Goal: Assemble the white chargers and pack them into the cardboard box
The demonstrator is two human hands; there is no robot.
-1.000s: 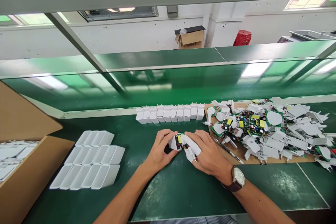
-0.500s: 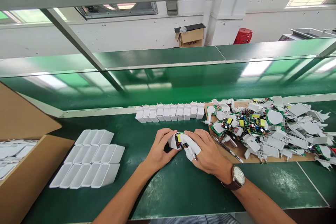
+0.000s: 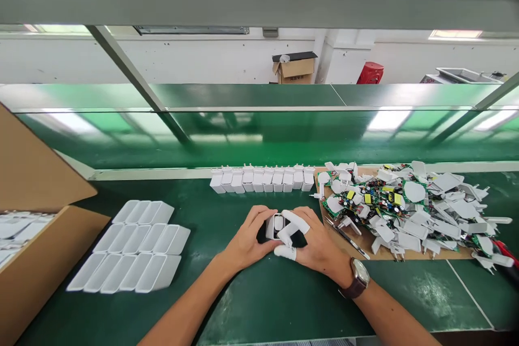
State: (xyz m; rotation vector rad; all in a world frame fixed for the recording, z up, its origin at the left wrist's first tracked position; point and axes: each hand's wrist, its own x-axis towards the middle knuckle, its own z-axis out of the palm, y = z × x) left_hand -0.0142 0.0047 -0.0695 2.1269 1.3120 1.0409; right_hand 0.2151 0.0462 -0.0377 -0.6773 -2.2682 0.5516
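Note:
Over the green bench, my left hand [image 3: 250, 238] is closed around a small white plastic case [image 3: 277, 225], its thumb and forefinger along the case's sides. My right hand [image 3: 320, 243], with white covers on several fingertips, meets the right end of the same case. Its forefinger lies along the top, another finger is curled inward, and the thumb is below. What sits inside the case is mostly hidden by these fingers. Beyond the hands stands a row of white cases with parts fitted [image 3: 263, 179].
Empty white cases [image 3: 133, 238] lie in three rows on the left, beside an open cardboard box [image 3: 60, 243] of white parts. At right, circuit boards with white plug pieces [image 3: 405, 200] are heaped on cardboard. A slim pen-like tool [image 3: 348, 239] lies at the heap's near edge.
The green board and yellow part that showed in the case are out of sight now. My right fingers have shifted and curled at the case's end. The view has tilted slightly.

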